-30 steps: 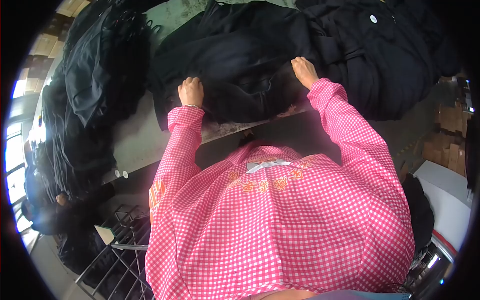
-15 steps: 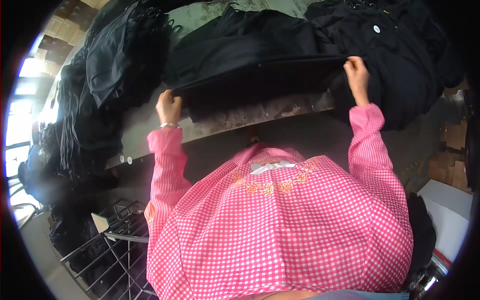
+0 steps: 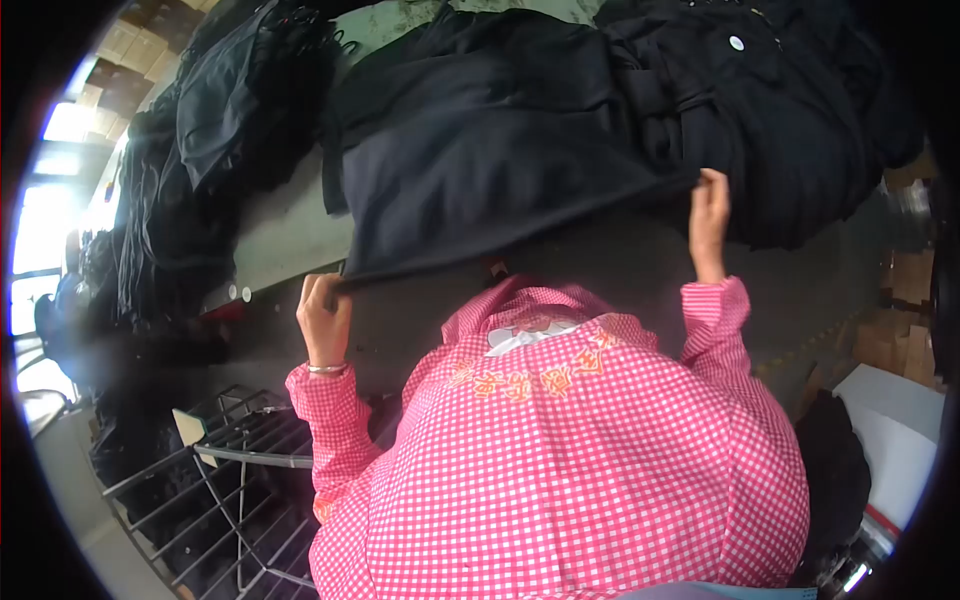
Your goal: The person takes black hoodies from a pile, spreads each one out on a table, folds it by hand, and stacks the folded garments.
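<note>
A black garment is stretched over the near edge of the table between my hands; its exact kind cannot be made out. My left hand, a bracelet at its wrist, is closed on the garment's lower left corner. The lower right corner is pinched in my right hand, held higher than the left. The hem runs slanting between them, and the cloth hangs past the table edge toward my body. Both arms are in pink checked sleeves.
On the green worktop, black garments lie heaped at the right and a dark pile with cords at the left. A metal wire rack stands low at the left, a white box at the right.
Both hands have come down and toward my body, still gripping the corners. The black garment's front edge has been drawn over the table edge, and its upper surface now lies spread out.
</note>
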